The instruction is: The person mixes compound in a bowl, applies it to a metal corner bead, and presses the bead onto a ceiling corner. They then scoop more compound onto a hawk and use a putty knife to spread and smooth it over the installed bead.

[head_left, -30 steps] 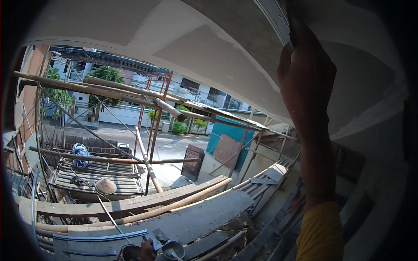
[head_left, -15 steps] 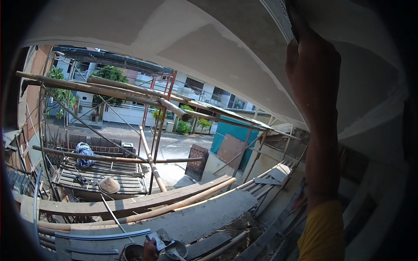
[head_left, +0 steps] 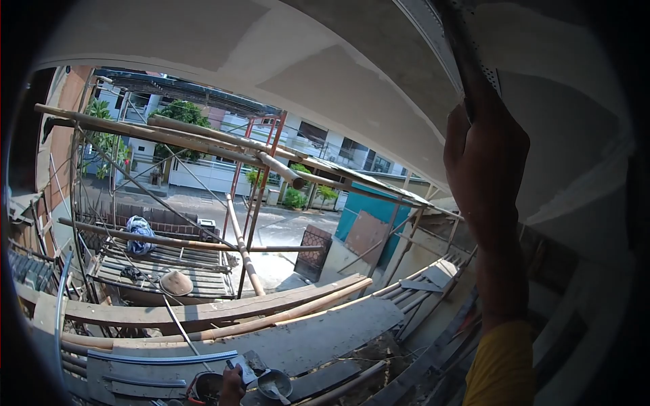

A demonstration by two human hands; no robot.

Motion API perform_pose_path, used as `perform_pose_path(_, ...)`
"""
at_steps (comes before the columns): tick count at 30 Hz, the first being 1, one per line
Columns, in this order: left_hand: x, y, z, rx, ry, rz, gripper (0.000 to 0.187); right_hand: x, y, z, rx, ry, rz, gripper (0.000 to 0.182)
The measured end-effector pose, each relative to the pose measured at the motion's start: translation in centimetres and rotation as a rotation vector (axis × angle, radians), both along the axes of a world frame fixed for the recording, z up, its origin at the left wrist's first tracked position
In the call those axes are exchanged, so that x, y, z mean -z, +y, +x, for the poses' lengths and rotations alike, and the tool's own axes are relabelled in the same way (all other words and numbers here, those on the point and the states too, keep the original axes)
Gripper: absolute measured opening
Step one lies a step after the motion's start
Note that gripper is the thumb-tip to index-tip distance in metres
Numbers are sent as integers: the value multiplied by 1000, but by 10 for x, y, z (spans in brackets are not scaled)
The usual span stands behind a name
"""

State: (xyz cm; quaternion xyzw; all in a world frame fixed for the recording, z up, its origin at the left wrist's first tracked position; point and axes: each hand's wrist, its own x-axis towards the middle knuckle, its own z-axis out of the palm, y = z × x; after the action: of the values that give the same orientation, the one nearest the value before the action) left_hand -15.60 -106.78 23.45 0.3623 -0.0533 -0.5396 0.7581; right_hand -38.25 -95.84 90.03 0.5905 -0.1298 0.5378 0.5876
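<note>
My right hand [head_left: 487, 159] is raised to the ceiling at the upper right, closed round a dark scraper [head_left: 462, 57]. The scraper lies against a pale perforated edge strip [head_left: 426, 30] along the curved ceiling edge. Low in the view, my left hand [head_left: 232, 389] is closed on the dark handle of a putty knife [head_left: 248, 372] with a white-smeared blade. Just right of it stands a bowl [head_left: 283, 380] with pale paste and a spatula in it. A dark bucket [head_left: 203, 387] is close on its left.
Below lies a plank platform [head_left: 325, 328] with metal profile strips [head_left: 162, 358] on it. Bamboo poles [head_left: 196, 139] and a red scaffold frame [head_left: 274, 145] cross ahead. A conical hat [head_left: 176, 283] and a bundled cloth [head_left: 140, 233] rest on a lower slatted deck. A street lies beyond.
The view has shifted slightly, with the scene sliding a little right and down. My right hand is slightly lower in view, and more of the dark scraper shows.
</note>
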Motion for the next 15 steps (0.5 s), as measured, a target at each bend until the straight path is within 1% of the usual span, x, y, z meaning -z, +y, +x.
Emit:
perform_pose_path(1,1,-1,0,5,-11,5,5,-9,-2,1,-53,22,-82,51)
perform_pose_path(2,4,-3,2,3,-12,5,5,-15,-2,3,-56,21,-83,51)
perform_pose_path(5,9,-7,0,11,-19,4,5,-24,-3,6,-2,35,-134,50)
perform_pose_path(7,-13,0,-5,32,6,54,5,-26,-4,8,33,28,-176,47)
perform_pose_path(11,-26,2,-10,14,-12,82,7,-13,14,8,68,1,-128,43)
perform_pose_path(13,-29,3,-9,3,0,95,7,-2,23,8,53,31,-68,39)
perform_pose_path(15,-32,4,-10,-5,14,109,7,-5,19,8,53,22,-104,39)
